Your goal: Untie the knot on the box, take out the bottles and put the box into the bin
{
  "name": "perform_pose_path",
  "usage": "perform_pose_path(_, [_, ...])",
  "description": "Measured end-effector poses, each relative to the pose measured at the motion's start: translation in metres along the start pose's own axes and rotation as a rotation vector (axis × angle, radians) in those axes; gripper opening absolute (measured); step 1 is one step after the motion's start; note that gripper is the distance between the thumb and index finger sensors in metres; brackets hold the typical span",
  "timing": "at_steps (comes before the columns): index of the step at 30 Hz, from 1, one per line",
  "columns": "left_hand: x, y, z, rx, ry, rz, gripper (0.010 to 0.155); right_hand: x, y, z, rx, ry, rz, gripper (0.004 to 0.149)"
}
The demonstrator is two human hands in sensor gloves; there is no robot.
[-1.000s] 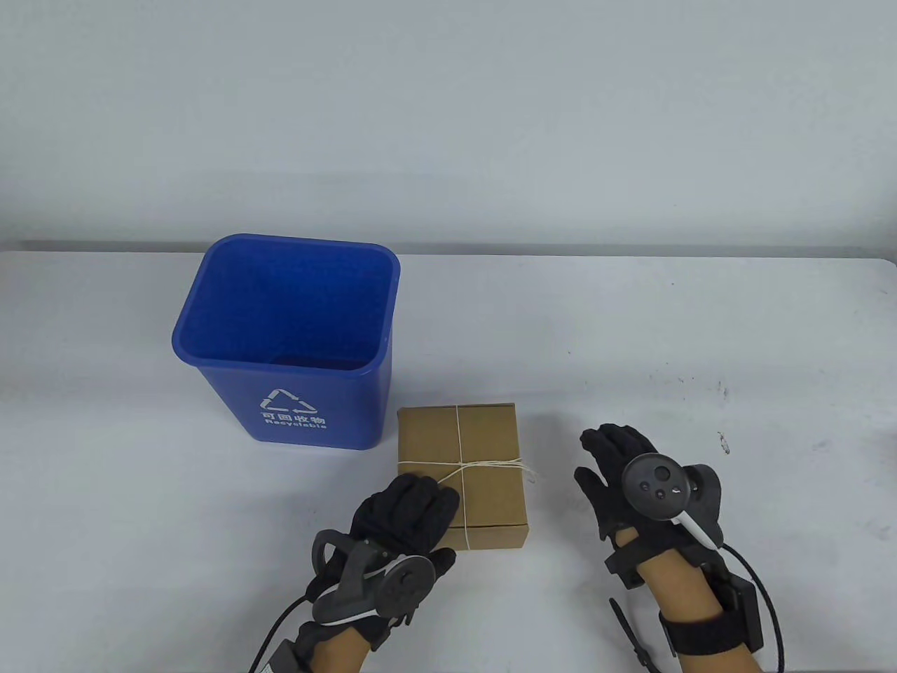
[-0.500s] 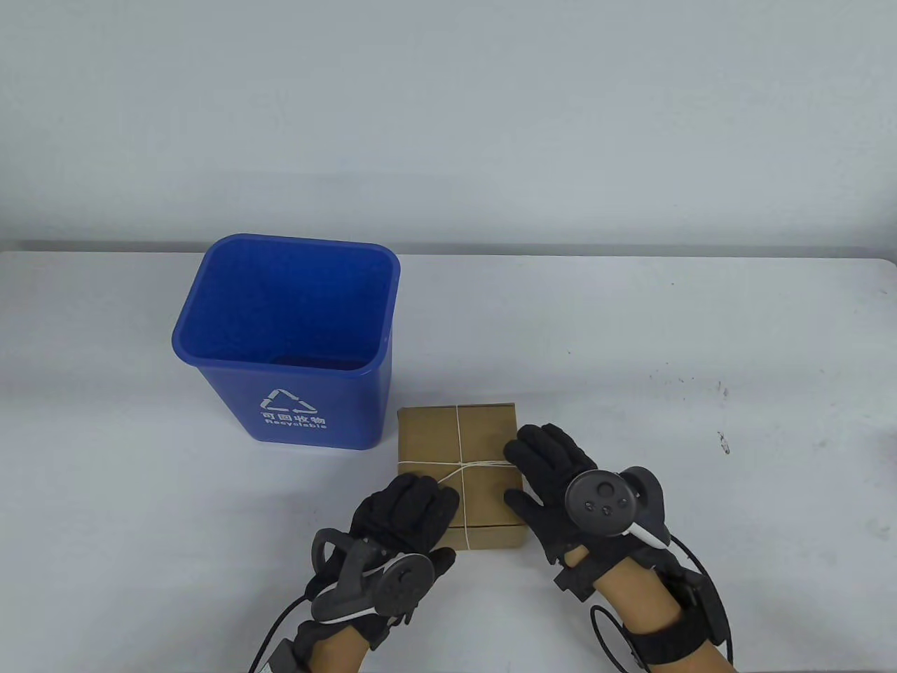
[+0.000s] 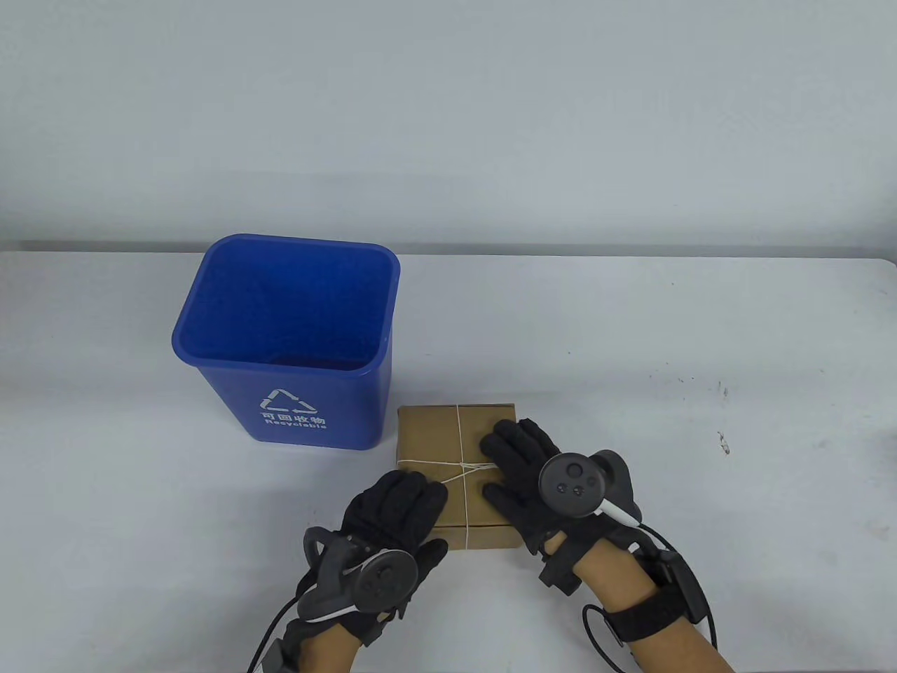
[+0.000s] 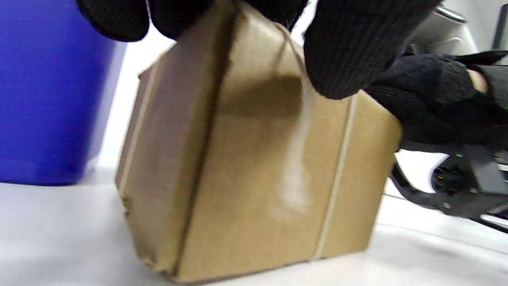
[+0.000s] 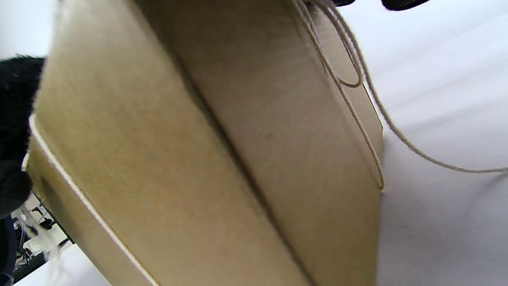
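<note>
Box point(image 3: 459, 473) of brown cardboard sits on the white table point(image 3: 631, 336), just in front and to the right of the blue bin point(image 3: 287, 343), tied crosswise with pale string point(image 3: 459, 434); the knot point(image 3: 468, 467) lies on the lid where the two strands cross, nearer the box's left-front part, with its loose tails running off toward the right edge. The right hand point(image 3: 522, 466) rests on the lid's right half, fingers pointing left at the knot, their tips at or just short of it; whether they already pinch a tail I cannot tell, since the glove hides the contact. The left hand point(image 3: 396, 508) holds the front-left corner of the box, fingers curled over the top edge, steadying it; the left wrist view shows its fingertips point(image 4: 341, 51) pressing at the string on the lid. The right hand is the nearer one to the loose tails, so the pull looks to be its job. Against a second ago, the right hand has come from the bare table well right of the box onto the lid; the left has barely shifted; box and bin have stayed put.
</note>
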State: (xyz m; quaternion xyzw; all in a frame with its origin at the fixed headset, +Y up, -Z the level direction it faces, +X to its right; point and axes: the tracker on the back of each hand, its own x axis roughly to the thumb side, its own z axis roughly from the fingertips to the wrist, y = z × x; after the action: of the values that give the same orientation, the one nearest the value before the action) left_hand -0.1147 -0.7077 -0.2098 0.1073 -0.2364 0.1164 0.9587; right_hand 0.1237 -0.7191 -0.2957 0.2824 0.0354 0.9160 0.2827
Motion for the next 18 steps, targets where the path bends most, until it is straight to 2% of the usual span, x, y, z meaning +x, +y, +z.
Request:
perform_pose_path(8, [-0.021,0.004,0.005,0.016,0.162,0.165,0.083,0.000,0.001,0.001,0.006,0.012,-0.013,0.068])
perform_pose_path(13, [-0.037,0.004,0.010,0.047,0.284,0.314,0.071,0.000,0.002,0.001,0.003,0.016,-0.004,0.068])
perform_pose_path(18, [-0.045,0.003,0.012,0.059,0.374,0.366,0.057,0.000,0.002,0.002,0.002,0.023,0.002,0.068])
